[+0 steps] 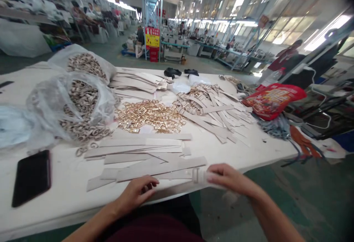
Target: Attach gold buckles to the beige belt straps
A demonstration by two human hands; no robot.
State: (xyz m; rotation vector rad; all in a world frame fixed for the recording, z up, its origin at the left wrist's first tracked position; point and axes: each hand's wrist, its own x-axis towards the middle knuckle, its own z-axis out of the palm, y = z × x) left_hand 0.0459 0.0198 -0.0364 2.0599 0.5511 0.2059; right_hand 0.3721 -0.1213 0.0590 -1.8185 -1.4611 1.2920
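Spanning most of the lower view: one white table [69,183], edge nearest the wearer. Two clear plastic bags, left side, a near bag [52,100] and a far bag [110,69], both filled with beige loops. One heap of pale strips [215,113], right of centre. One spread of gold buckles [151,115], between near bag and heap. One red packet [273,100], at the table's right end. One black phone [31,177], at the near left. One set of loose flat strips [163,166], lying roughly crosswise just beyond both hands. Right hand [224,177]: at the near table edge, forearm slanting in from the lower right, thumb and fingers pinched together on the end of a pale strip [204,176], blurred, which lies to the hand's left. Left hand [141,188]: left of that strip, palm turned inward, fingers loosely curled, thumb apart from them, nothing visible in its grasp. Two small loose loops [81,150], beside the near bag.
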